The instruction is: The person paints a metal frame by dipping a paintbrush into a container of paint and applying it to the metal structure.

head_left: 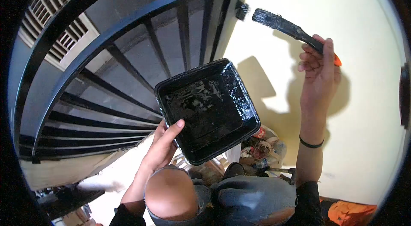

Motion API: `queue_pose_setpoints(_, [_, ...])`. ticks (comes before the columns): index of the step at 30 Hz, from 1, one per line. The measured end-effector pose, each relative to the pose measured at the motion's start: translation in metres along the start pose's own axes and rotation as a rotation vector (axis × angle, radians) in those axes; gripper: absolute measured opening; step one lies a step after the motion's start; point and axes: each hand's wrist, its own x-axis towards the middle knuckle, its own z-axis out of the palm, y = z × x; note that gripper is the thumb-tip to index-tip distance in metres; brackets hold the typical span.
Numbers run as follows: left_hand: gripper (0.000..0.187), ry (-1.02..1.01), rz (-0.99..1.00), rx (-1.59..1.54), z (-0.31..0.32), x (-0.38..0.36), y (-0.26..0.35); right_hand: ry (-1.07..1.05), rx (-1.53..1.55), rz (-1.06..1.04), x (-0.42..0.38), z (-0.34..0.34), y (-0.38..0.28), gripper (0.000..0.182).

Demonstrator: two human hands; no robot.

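Right grip: the fingers and thumb of the right hand (321,61), between 2 and 3 o'clock, were pinched round the handle of a flat tool (284,26); orange showed at the handle's end.
Tool: coated glossy black, tip toward 10 o'clock. Contact with the wall could not be told.
Left grip: the left hand (165,145), at 7 o'clock, clamped the near-left edge of the black tray (253,114), thumb over the rim and lying inside; other fingers mostly hidden.
Tray: at centre, turned askew, open side in view, wet black shine along its 3 o'clock wall, streaks on the floor.
Black patch: on the pale wall (368,110) near 1 o'clock, the patch (242,10) lay just beside the tool tip, a pale gap between.
Railing: dark bars (113,53), 8 to 12 o'clock.
Clutter: mixed items (263,149) beyond the knees, 4 to 5 o'clock.
Orange cloth: 4 o'clock (349,212).
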Motion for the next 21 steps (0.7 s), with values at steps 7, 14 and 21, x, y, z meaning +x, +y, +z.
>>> queue_pose_setpoints(7, [0.063,0.010,0.034,-0.023,-0.007,-0.002,0.000,-0.300,-0.146,0.020,-0.088,0.004,0.026,0.020])
queue_pose_setpoints(14, [0.066,-0.035,0.052,-0.018,-0.009,-0.002,0.003,-0.574,-0.603,-0.013,-0.094,0.009,0.025,0.014])
queue_pose_setpoints(21, [0.066,-0.036,0.057,-0.014,-0.008,-0.003,0.003,-0.609,-0.656,-0.063,-0.099,0.004,0.012,0.015])
